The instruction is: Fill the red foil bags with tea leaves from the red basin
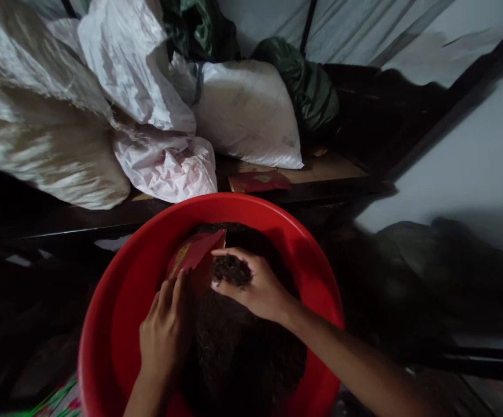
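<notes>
A large red plastic tub [103, 324] holds a heap of dark, loose, crumbly stuff [229, 330] that looks like dried leaves. Inside it, a red packet [197, 250] with a yellow mark leans at the far left, its open end towards the right. My left hand [164, 318] grips the packet's near edge; the thumb is hidden. Close to the packet's mouth, my right hand [257, 286] is cupped around a clump of the dark stuff, thumb and fingers curved about it.
Behind the tub runs a dark wooden bench [333, 168]. On it lie another red packet [260, 180], white sacks [246, 110] and dark green bags [307, 87]. A large pale sack [51, 145] leans at the left. A pale wall [463, 150] rises at the right.
</notes>
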Demonstrator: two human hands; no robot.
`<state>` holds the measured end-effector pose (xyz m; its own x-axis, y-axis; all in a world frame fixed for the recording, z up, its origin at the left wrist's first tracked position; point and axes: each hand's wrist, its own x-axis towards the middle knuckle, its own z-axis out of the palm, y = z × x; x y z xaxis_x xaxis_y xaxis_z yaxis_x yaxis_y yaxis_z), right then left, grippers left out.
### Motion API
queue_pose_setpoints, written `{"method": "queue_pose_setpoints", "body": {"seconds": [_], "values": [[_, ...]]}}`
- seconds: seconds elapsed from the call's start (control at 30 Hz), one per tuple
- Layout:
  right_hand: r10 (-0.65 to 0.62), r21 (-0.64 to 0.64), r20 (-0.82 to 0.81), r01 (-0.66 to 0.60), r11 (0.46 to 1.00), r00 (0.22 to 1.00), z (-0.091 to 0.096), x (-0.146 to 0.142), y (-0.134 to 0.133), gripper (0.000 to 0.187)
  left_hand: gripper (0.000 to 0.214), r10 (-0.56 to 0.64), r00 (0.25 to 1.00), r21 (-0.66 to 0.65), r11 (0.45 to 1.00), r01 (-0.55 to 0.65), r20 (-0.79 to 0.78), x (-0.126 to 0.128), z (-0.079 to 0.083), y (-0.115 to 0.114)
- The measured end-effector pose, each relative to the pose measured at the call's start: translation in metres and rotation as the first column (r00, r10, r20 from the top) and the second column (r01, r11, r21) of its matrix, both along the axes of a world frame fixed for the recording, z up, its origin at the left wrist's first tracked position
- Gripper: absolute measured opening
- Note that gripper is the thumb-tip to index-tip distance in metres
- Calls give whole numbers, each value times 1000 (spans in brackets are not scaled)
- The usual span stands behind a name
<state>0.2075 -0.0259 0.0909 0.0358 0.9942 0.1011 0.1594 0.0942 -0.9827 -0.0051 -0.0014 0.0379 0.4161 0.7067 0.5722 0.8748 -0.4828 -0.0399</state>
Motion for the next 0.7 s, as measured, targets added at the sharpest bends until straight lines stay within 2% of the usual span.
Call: {"method": "queue_pose_setpoints", "body": {"seconds": [0.07, 0.13, 0.2, 0.27, 0.33, 0.4, 0.43, 0.47, 0.5, 0.53, 0.6, 0.7], "values": [[-48, -122, -105, 35, 992, 993, 3, -16, 5, 57, 40, 27, 999, -40, 999, -26, 31, 3, -5, 1], [-119, -238, -268, 54, 970, 956, -2, -24, 6, 66, 38, 53, 995, -75, 996, -47, 85, 6, -7, 5], [-155, -291, -426, 28, 956, 891, -9, -19, 5, 66, 32, 84, 987, -103, 992, -70, 139, 8, -7, 10], [-93, -294, -475, -58, 954, 875, -14, 4, 9, 58, 29, 126, 980, -142, 984, -105, 154, 7, -7, 14], [1, -332, -335, -119, 936, 942, -20, 40, 25, 53, 30, 157, 977, -182, 975, -130, 147, 5, -6, 16], [72, -418, 23, -56, 907, 997, -33, 77, 55, 50, 33, 177, 975, -213, 966, -147, 133, 0, -2, 17], [78, -424, 260, 41, 905, 962, -43, 93, 73, 47, 34, 190, 973, -222, 962, -159, 127, -2, 2, 17], [109, -417, 461, 106, 903, 881, -55, 104, 92, 45, 35, 208, 970, -222, 959, -177, 124, -4, 6, 18], [125, -419, 551, 144, 896, 825, -68, 110, 111, 44, 36, 224, 967, -222, 956, -194, 120, -6, 10, 18], [143, -418, 619, 170, 892, 773, -82, 112, 128, 44, 36, 236, 965, -223, 953, -206, 117, -7, 14, 19], [169, -428, 662, 184, 885, 730, -108, 101, 153, 54, 34, 254, 961, -229, 947, -224, 112, -7, 21, 19], [162, -382, 738, 208, 900, 656, -138, 69, 165, 71, 33, 264, 955, -259, 939, -224, 131, -6, 26, 19]]}}
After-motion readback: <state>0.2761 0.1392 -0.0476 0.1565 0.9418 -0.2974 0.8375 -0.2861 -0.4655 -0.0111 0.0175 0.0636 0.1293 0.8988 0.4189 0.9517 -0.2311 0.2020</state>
